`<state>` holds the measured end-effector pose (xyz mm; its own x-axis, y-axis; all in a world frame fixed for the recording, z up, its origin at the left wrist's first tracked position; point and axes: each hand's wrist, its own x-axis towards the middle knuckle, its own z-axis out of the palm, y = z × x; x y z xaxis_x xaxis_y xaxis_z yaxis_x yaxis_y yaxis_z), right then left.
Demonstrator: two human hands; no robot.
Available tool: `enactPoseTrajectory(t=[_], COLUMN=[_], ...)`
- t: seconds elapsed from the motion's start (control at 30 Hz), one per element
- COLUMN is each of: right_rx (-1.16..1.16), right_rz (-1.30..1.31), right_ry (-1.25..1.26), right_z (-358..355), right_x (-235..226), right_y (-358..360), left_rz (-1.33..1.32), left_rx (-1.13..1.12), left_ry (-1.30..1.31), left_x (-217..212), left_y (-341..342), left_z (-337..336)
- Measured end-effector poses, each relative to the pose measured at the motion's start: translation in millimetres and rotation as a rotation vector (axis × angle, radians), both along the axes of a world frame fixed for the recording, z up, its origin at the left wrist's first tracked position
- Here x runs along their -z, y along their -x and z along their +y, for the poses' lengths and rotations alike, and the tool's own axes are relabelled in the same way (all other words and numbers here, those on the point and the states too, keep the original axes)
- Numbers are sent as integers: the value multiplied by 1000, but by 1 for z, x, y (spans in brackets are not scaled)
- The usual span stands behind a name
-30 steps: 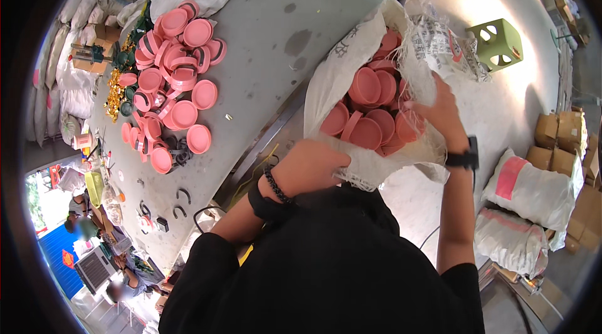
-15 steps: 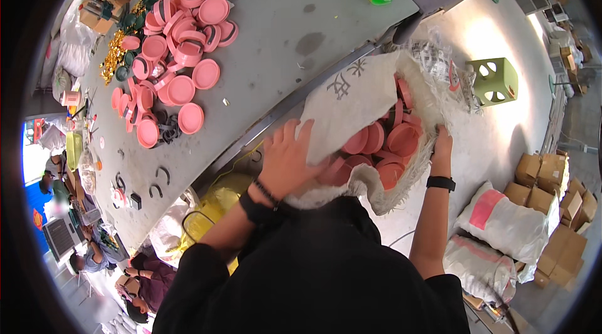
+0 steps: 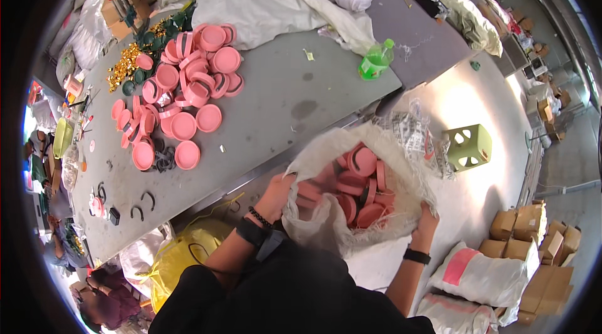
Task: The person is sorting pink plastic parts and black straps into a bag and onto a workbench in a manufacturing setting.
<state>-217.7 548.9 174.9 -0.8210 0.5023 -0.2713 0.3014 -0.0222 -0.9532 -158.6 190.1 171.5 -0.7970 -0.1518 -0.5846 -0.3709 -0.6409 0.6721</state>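
A white woven sack (image 3: 326,221) full of round pink lids (image 3: 364,161) hangs open beside the grey table (image 3: 263,121). My left hand (image 3: 276,193) grips the sack's near left rim, fingers curled over the cloth. My right hand (image 3: 427,218) grips the sack's right lower edge. Both wrists wear dark bands. On the table lies a spread of more pink lids (image 3: 182,102), some flat, some stacked on edge.
A green bottle (image 3: 375,59) stands near the table's right edge. White sacks (image 3: 263,8) lie at the far side, gold bits and dark caps at the far left. A green stool (image 3: 469,144), a yellow bag (image 3: 182,252), filled sacks (image 3: 483,277) and cardboard boxes (image 3: 533,233) are on the floor.
The view has swung so the table sits higher. The sack has dropped lower beside the table edge, and both hands have shifted their grip on its rim.
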Motion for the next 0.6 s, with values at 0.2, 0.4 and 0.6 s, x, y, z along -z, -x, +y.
enactPoseTrajectory(t=[0.2,0.4,0.6], right_rx=[20,-24,53], right_rz=[66,165,95], right_ry=[-205,89,224], right_z=[-6,2,-13], right_x=[-74,-44,40], right_y=[-3,46,42], left_rz=[109,181,98], left_rx=[248,167,75], left_ry=[142,193,320], left_x=[-58,-52,30], left_y=[16,81,98], left_z=[-7,-24,-15])
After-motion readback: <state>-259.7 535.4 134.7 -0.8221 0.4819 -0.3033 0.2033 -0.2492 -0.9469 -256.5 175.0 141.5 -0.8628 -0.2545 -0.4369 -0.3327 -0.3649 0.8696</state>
